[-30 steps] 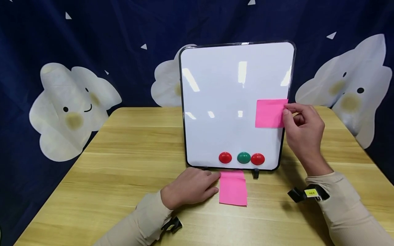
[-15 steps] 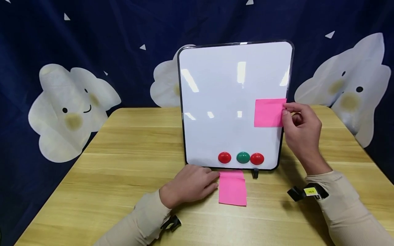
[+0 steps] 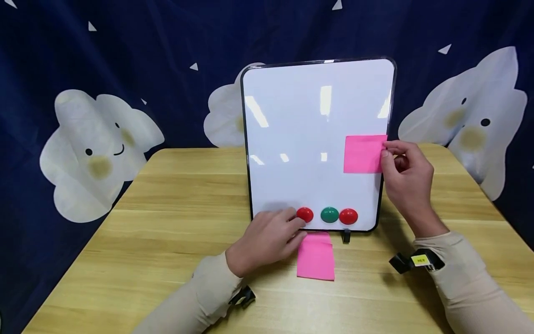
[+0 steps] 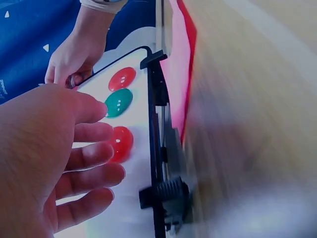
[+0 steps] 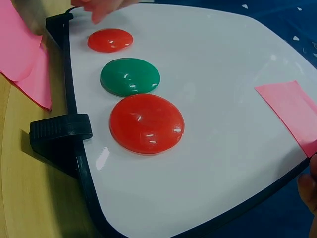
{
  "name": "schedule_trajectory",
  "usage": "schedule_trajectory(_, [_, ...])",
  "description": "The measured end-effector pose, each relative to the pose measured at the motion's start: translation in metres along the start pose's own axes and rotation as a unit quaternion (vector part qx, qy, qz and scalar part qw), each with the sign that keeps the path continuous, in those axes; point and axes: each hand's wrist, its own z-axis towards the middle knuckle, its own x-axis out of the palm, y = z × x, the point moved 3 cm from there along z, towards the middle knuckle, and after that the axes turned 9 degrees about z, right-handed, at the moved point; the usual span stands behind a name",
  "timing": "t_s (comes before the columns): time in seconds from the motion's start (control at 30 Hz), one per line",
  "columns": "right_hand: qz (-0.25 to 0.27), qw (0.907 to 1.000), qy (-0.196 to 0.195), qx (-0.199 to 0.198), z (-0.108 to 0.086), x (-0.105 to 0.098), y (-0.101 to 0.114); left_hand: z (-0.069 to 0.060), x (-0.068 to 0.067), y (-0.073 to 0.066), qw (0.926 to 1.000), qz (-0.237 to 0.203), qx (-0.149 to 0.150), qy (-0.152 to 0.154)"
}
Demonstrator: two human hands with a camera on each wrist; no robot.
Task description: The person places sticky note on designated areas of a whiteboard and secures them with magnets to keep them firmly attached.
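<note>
A whiteboard [image 3: 288,120] with a black frame stands upright on the table. My right hand [image 3: 410,183] pinches the right edge of a pink sticky note [image 3: 362,154], which lies over the board's right side. My left hand [image 3: 267,239] is at the lower left of the board, its fingers loosely bent and reaching to the left red magnet [image 3: 306,214]. The left wrist view shows these fingers [image 4: 96,176] beside that magnet, not closed round it; whether they touch it I cannot tell. A green magnet [image 3: 329,215] and another red magnet [image 3: 348,216] sit to its right.
More pink sticky notes [image 3: 315,262] lie on the wooden table [image 3: 137,241] before the board, partly behind my left fingertips. Black clip feet [image 5: 59,131] hold the board's lower edge. A dark blue curtain [image 3: 167,37] with clouds hangs behind.
My left hand has lifted from beside the sticky notes on the table and moved up and slightly right to the left red magnet. My right hand keeps the sticky note at the board's right edge.
</note>
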Motion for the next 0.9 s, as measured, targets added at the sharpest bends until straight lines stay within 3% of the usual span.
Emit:
schedule_trajectory(0.43, [0.000,0.9999,0.005,-0.009,0.000,0.000,-0.008,0.032,0.001,-0.017,0.9988,-0.016,0.020,-0.042])
schedule_trajectory(0.6, [0.014,0.9999,0.007,-0.001,0.000,0.001,-0.006,0.043,0.003,-0.024,0.9965,-0.009,0.039,-0.074])
schedule_trajectory(0.73, [0.023,0.9997,0.009,0.010,0.001,0.002,-0.004,0.051,0.005,-0.033,0.9943,0.027,0.042,-0.094])
schedule_trajectory(0.9, [0.017,0.9997,0.005,0.015,0.000,0.000,-0.009,0.062,0.007,-0.045,0.9911,0.081,0.017,-0.104])
